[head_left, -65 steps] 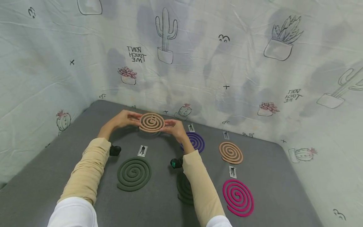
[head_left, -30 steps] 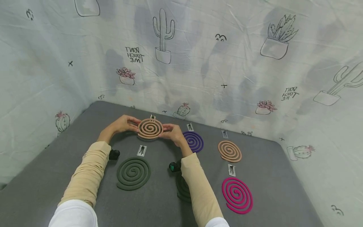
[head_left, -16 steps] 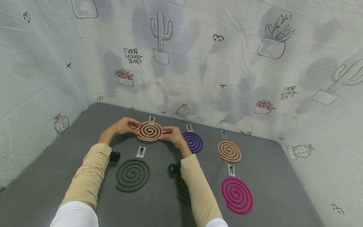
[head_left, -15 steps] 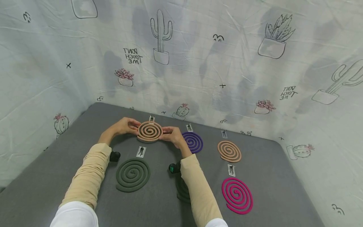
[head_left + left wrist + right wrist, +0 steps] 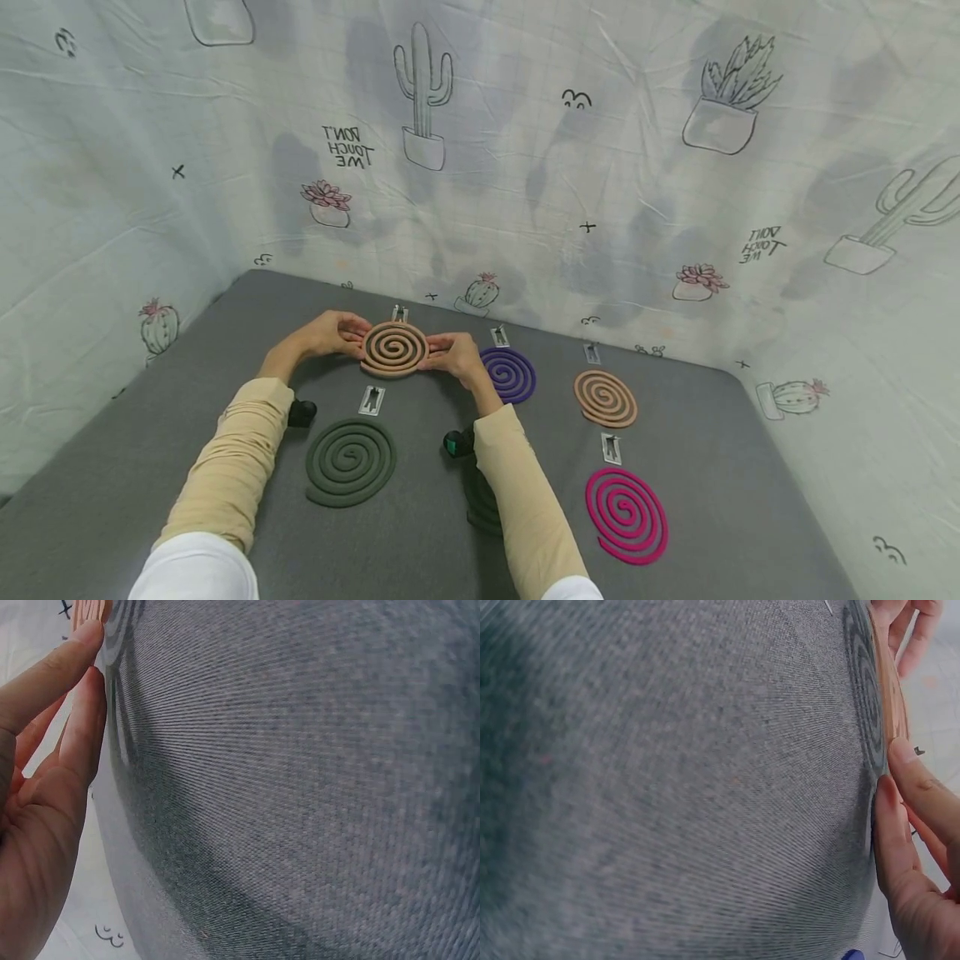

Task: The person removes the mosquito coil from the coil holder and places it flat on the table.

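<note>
A tan mosquito coil [image 5: 395, 348] is level between both hands at the back left of the grey table. Its left edge is pinched by my left hand [image 5: 330, 335], thumb and fingertips together. My right hand [image 5: 453, 356] pinches the opposite edge the same way. In the right wrist view the coil [image 5: 892, 697] appears edge-on, with its spiral shadow on the cloth, just above the surface. The left wrist view catches only a bit of the coil [image 5: 90, 610] at the fingertips. A small metal coil stand [image 5: 400, 313] lies right behind it.
Green [image 5: 350, 462], purple [image 5: 509, 375], tan [image 5: 605, 398] and pink [image 5: 627, 516] coils lie flat, each with a metal stand behind. My right forearm partly covers another green coil [image 5: 482, 500]. A cactus-print curtain [image 5: 525, 167] borders the back and sides.
Both hands have drawn the tan coil a little toward me and lowered it. The metal stand, earlier overlapped by the coil, now shows behind it. In the last half second little has moved.
</note>
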A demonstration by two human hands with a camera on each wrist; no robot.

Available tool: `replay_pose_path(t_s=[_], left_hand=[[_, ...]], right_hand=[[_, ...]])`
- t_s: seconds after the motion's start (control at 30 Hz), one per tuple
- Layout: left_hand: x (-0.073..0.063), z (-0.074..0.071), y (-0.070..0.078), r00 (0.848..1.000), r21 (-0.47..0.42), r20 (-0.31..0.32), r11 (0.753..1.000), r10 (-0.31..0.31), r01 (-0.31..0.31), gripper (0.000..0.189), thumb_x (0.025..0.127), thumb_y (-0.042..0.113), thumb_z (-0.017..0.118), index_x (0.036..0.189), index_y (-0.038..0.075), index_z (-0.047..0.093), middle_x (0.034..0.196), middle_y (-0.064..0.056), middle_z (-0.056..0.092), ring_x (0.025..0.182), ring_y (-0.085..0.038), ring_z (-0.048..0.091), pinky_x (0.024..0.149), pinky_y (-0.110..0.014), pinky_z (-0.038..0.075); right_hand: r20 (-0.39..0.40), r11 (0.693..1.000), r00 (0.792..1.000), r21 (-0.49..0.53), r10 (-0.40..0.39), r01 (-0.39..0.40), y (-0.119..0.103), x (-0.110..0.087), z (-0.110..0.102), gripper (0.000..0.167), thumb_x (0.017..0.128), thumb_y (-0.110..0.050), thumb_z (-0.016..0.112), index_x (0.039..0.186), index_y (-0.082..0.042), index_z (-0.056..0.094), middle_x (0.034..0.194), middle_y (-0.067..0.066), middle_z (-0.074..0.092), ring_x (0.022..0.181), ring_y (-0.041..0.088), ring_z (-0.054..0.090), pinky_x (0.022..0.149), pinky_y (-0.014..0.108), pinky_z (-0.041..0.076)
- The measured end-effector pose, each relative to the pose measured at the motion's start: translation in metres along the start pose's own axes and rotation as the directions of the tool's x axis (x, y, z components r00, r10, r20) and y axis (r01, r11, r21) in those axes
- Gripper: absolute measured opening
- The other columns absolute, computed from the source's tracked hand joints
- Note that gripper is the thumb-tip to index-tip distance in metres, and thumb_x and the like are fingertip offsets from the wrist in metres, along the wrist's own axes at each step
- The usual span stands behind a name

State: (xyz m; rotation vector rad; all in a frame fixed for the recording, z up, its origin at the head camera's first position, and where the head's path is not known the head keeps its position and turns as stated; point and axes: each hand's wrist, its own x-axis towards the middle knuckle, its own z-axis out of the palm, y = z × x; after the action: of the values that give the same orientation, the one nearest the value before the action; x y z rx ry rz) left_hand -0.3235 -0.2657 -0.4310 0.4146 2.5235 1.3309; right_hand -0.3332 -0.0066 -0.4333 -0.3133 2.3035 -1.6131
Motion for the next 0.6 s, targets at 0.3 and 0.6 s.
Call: replay_pose_path(t_s=[0.3, 0.6], left_hand=[[0.0013, 0.0002, 0.0040, 0.999, 0.042, 0.023, 0.999, -0.026, 0.025, 0.058, 0.082, -0.001, 0.070, 0.132, -0.015, 0.044, 0.131, -0.035, 0.048, 0.119, -0.047, 0.050, 0.091, -0.041, 0.053], [0.0032, 0.0024, 0.0008, 0.999, 0.079, 0.010, 0.996, -0.036, 0.035, 0.056, 0.081, -0.004, 0.070, 0.131, -0.015, 0.046, 0.129, -0.034, 0.050, 0.117, -0.044, 0.053, 0.090, -0.039, 0.054]], right_hand=[[-0.058, 0.981, 0.998, -0.194, -0.008, -0.004, 0.0040, 0.0083, 0.0016, 0.043, 0.068, -0.003, 0.084, 0.108, -0.002, 0.071, 0.100, 0.014, 0.072, 0.088, 0.018, 0.067, 0.071, 0.022, 0.057], [-0.062, 0.965, 0.998, -0.262, -0.011, -0.005, 0.0020, 0.0076, 0.0045, 0.044, 0.066, -0.004, 0.085, 0.108, -0.001, 0.071, 0.098, 0.014, 0.072, 0.086, 0.019, 0.066, 0.065, 0.018, 0.054]])
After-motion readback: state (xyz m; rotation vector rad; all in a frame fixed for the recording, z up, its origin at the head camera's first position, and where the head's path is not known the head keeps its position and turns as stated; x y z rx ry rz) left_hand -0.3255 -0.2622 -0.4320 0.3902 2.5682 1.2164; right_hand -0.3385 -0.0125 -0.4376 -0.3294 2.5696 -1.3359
